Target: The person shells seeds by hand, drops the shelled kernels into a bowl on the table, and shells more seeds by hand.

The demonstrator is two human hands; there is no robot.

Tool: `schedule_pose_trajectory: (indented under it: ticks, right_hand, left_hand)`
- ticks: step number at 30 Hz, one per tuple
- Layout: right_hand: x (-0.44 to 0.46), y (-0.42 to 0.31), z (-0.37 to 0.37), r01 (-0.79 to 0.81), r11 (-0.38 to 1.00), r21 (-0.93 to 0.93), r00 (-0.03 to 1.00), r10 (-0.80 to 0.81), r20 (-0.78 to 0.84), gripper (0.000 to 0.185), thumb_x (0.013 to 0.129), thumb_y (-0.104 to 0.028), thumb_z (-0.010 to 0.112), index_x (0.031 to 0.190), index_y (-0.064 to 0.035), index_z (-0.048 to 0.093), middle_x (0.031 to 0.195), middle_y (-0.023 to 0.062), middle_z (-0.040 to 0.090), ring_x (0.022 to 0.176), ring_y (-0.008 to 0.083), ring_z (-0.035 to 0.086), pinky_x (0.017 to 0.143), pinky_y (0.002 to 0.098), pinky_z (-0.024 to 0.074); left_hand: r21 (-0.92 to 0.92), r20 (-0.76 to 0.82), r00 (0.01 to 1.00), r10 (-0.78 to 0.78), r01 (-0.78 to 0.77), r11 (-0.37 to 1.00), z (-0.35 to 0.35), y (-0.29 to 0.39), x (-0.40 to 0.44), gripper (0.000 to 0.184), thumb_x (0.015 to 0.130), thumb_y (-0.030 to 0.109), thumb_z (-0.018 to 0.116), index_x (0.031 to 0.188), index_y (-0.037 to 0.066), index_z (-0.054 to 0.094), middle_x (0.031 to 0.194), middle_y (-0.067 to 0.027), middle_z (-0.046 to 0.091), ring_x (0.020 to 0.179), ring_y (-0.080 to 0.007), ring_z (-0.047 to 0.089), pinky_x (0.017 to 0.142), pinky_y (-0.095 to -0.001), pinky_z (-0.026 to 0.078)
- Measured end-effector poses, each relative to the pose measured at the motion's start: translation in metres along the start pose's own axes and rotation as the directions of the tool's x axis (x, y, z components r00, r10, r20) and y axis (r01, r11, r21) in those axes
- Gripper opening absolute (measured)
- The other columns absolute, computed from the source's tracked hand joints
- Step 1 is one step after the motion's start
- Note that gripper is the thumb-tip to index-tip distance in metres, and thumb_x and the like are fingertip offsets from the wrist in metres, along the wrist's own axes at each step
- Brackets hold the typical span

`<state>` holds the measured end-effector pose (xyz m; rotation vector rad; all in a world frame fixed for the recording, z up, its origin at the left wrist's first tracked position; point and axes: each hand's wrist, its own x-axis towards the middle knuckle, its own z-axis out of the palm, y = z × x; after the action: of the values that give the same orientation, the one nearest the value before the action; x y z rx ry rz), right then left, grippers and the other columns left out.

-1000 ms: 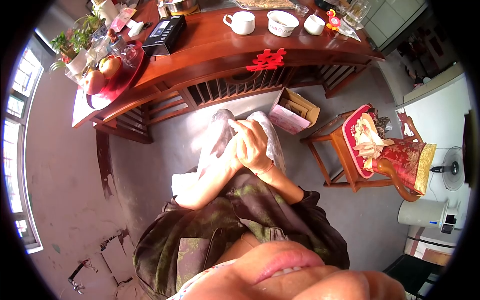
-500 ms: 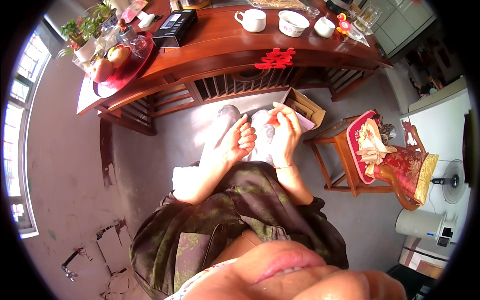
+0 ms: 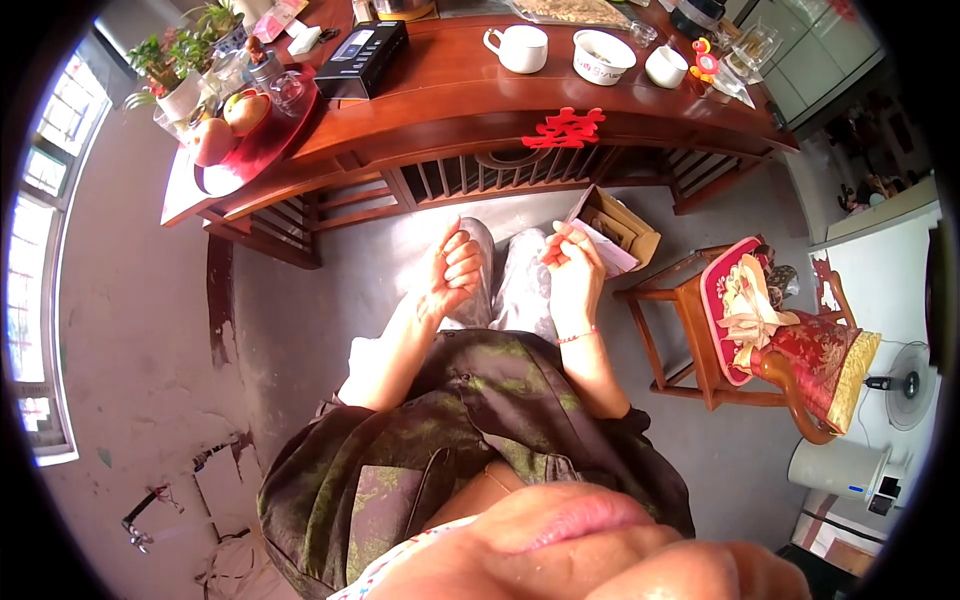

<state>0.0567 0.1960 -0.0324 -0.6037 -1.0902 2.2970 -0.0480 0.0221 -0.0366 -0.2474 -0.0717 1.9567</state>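
Observation:
My left hand [image 3: 456, 268] is raised over my lap, its fingers curled into the palm and the thumb side up. Whatever it may hold is too small to see. To the right of it, my right hand [image 3: 574, 268] has its fingers bent together in a pinch, with a thin red bracelet [image 3: 577, 335] on the wrist. Anything between those fingertips cannot be made out. The two hands are apart, above my light grey trousers [image 3: 522, 285]. Nearest to the right hand is an open cardboard box [image 3: 640, 243] on the floor.
A dark red wooden table [image 3: 440, 110] stands ahead, bearing a white mug [image 3: 522, 50], a white bowl [image 3: 603, 58], a black box [image 3: 362, 60] and a red tray [image 3: 290, 135] with fruit. At right are a wooden chair [image 3: 712, 372] with cushions and a fan [image 3: 908, 385].
My left hand has moved left, widening the gap between the hands. The right hand's fingers have folded further in. The whole view has shifted slightly.

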Motion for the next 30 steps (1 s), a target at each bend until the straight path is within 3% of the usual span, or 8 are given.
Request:
schedule_pose_trajectory:
  ticks: [9, 30]
  right_hand:
    - [0.01, 0.009, -0.009, -0.076, 0.996, -0.041, 0.996, 0.074, -0.048, 0.026, 0.086, -0.001, 0.044, 0.105, 0.0054, 0.06, 0.082, 0.0091, 0.06, 0.07, 0.0155, 0.057, 0.066, 0.0279, 0.0504]
    - [0.011, 0.012, -0.003, -0.07, 0.99, -0.124, 0.997, 0.066, -0.033, 0.024, 0.085, 0.001, 0.044, 0.101, 0.0034, 0.062, 0.082, 0.0066, 0.061, 0.069, 0.0133, 0.057, 0.065, 0.0246, 0.0496]
  left_hand:
    - [0.031, 0.007, 0.999, 0.037, -0.038, 0.999, -0.001, 0.025, 0.005, 0.046, 0.099, 0.033, 0.043, 0.058, 0.013, 0.034, 0.052, 0.0032, 0.027, 0.041, -0.0075, 0.023, 0.035, -0.022, 0.017]
    - [0.0, 0.041, 0.995, 0.089, -0.089, 0.996, 0.002, 0.036, -0.002, 0.046, 0.1, 0.029, 0.039, 0.058, 0.014, 0.032, 0.053, 0.0025, 0.025, 0.043, -0.0082, 0.022, 0.036, -0.0218, 0.016]
